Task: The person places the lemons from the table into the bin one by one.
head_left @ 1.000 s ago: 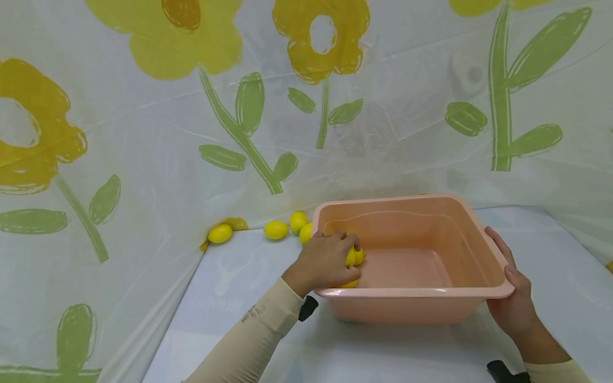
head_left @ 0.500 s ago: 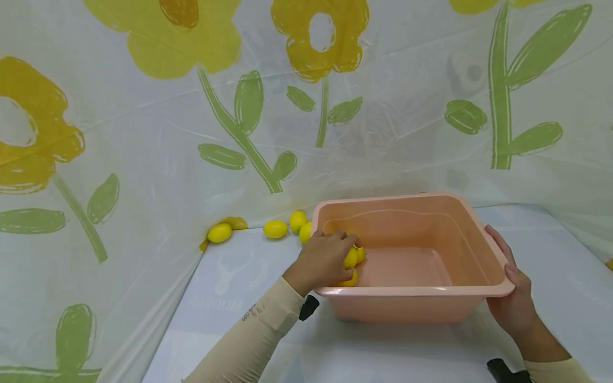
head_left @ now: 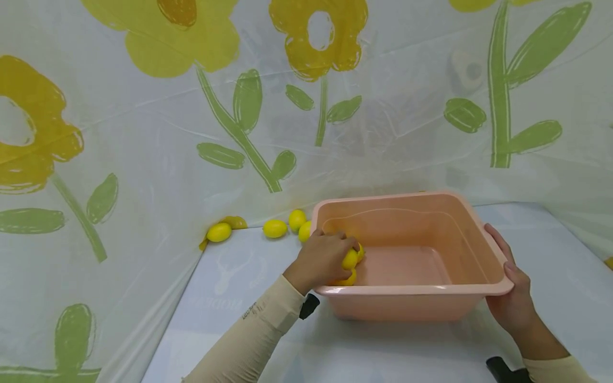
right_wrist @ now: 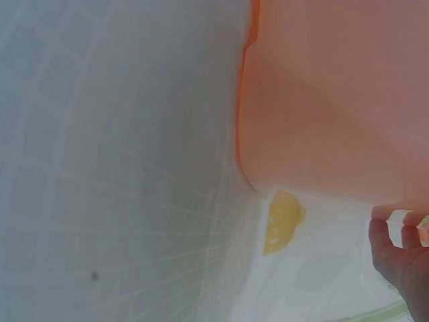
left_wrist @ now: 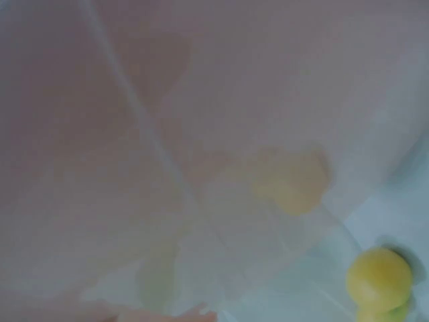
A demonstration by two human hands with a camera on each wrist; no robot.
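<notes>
A pink plastic basin point(head_left: 407, 304) stands on the white table in the head view. My left hand point(head_left: 322, 259) reaches over its left side, with curled fingers and thumb around a yellow lemon point(head_left: 350, 259) inside. Another lemon point(head_left: 348, 277) lies just below the thumb, and a third peeks out behind the fingertips; the palm hides whatever else is there. On the opposite side, my right hand point(head_left: 513, 298) grips the basin's right rim. The right wrist view shows the basin's outer wall point(right_wrist: 322, 114) with the right hand's fingers point(right_wrist: 381, 231) at its edge.
Several lemons lie at the back left of the table, among them one lemon point(head_left: 218, 232) in the corner and another lemon point(head_left: 275, 229) nearer the basin. A flower-printed sheet point(head_left: 383, 133) hangs behind and at the left. The left wrist view is hazy, with a lemon point(left_wrist: 379, 278) visible.
The left hand's thumb has shifted slightly over the lemons, so the lower lemon shows more. The right hand and the basin stay in place.
</notes>
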